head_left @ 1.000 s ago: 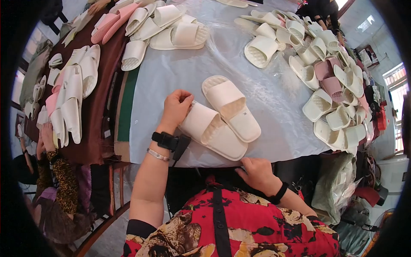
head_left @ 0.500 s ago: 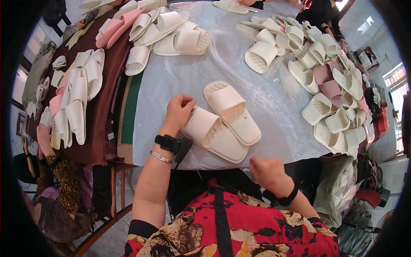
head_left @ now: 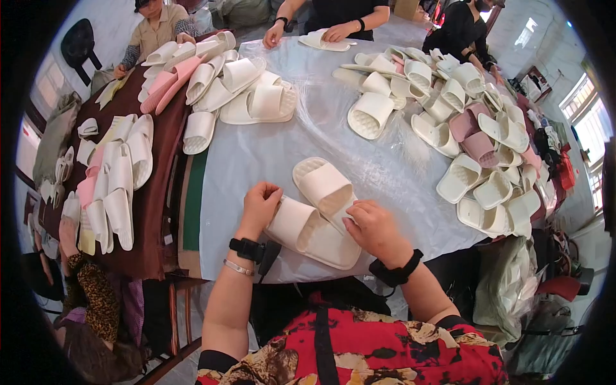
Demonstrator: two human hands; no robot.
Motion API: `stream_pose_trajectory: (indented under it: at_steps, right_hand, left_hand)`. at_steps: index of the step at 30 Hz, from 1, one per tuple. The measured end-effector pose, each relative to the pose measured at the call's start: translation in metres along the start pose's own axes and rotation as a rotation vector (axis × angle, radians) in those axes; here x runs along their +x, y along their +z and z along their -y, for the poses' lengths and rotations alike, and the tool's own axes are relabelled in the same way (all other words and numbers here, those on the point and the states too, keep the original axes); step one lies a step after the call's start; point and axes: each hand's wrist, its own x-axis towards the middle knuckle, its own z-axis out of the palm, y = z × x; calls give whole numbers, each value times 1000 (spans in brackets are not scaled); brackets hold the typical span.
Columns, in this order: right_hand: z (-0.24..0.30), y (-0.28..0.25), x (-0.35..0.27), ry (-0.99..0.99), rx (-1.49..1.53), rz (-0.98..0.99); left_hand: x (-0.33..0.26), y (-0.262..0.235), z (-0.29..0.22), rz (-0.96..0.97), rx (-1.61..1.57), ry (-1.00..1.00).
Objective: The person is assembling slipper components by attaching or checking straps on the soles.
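Two cream slide slippers lie side by side at the near edge of the table. My left hand (head_left: 258, 206) grips the heel end of the nearer slipper (head_left: 308, 232). My right hand (head_left: 374, 230) rests on that slipper's toe end and touches the second slipper (head_left: 324, 186) beside it. Both wrists wear black bands, and the left also has a bracelet.
A clear plastic sheet covers the table (head_left: 269, 154). A heap of cream and pink slippers (head_left: 478, 138) fills the right side. More slippers (head_left: 240, 90) lie at the far left and on the dark cloth (head_left: 115, 179) to the left. Other people (head_left: 333, 16) work at the far edge.
My right hand has come up from below the table edge onto the slippers. My left hand stays on the nearer slipper. The view has tilted up.
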Motion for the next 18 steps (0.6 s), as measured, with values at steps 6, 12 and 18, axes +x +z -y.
stream_pose_trajectory:
  at_steps: [6, 12, 18]
  right_hand:
    - [-6, 12, 3, 97, 36, -29]
    - [-5, 12, -8, 213, -36, 7]
    - [0, -4, -22, 205, -44, 39]
  left_hand:
    - [3, -4, -3, 81, -16, 1]
    - [18, 0, -33, 194, 13, 28]
    - [37, 21, -49, 208, 86, 137]
